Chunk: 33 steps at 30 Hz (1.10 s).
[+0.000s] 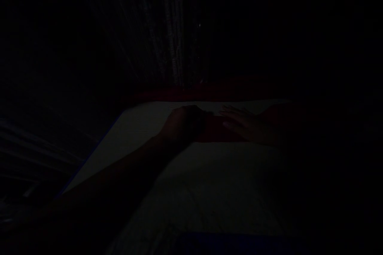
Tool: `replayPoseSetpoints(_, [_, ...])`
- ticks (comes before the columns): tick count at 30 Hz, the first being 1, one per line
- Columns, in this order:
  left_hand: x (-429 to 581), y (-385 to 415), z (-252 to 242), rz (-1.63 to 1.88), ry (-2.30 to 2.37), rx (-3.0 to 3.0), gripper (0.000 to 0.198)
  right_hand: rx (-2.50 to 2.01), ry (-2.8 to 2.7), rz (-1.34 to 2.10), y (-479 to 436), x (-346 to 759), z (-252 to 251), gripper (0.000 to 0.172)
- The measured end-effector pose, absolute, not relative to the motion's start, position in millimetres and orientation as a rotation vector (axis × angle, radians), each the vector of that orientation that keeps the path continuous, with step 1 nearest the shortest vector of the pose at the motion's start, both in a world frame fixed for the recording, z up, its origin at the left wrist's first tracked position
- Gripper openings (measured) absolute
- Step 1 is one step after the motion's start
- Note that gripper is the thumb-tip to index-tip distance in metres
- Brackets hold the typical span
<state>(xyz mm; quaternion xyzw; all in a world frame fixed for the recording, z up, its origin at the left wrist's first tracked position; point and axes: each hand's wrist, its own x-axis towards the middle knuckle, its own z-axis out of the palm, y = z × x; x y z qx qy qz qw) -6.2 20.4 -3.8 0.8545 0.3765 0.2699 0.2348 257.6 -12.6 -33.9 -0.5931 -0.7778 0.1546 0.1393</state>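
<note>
The scene is very dark. A strip of red cloth (218,130) lies across a pale tabletop (143,121) with my two hands on it. My left hand (185,123) is closed at the cloth's left end; its fingers are curled and mostly in shadow. From the right, my right hand (243,124) rests flat over the cloth, fingers stretched out toward the left hand. Where the cloth goes beneath the right hand and wrist is hard to see.
Dark red fabric (185,95) runs along the far edge of the tabletop. A blue edge (89,157) borders it on the left, and something dark blue (230,243) lies at the near side. Faint vertical folds or strands (173,28) hang behind.
</note>
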Motion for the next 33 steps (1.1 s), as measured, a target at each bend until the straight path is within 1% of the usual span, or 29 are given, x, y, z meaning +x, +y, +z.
replayPoseSetpoints(4, [-7,23,-6,0.765,1.036,2.259,0.025,-1.699,-2.252,0.440,-13,259,-36,0.072])
replayPoseSetpoints(10, [-2,20,1,0.635,1.191,2.708,0.035,-1.695,-2.272,0.429,-13,260,-35,0.073])
replayPoseSetpoints(13, [2,7,7,0.583,0.977,2.866,0.036,-1.736,-2.305,0.436,-11,259,-35,0.076])
replayPoseSetpoints(15, [4,-1,6,0.480,0.870,2.883,0.043,-1.744,-2.342,0.415,-10,259,-37,0.077])
replayPoseSetpoints(19, [6,-7,-5,0.234,0.926,2.854,0.060,-1.711,-2.415,0.278,-7,262,-43,0.072])
replayPoseSetpoints(22, [6,-6,-9,0.167,0.958,2.857,0.063,-1.711,-2.418,0.235,-6,264,-48,0.070])
replayPoseSetpoints(26, [6,-6,-8,0.172,0.982,2.856,0.063,-1.677,-2.396,0.288,-4,266,-49,0.068])
replayPoseSetpoints(29, [6,-7,-9,0.207,0.981,2.858,0.063,-1.559,-2.301,0.268,-9,262,-36,0.063])
replayPoseSetpoints(33, [5,-6,-12,0.247,0.966,2.867,0.064,-1.287,-2.095,0.196,-37,231,3,0.049])
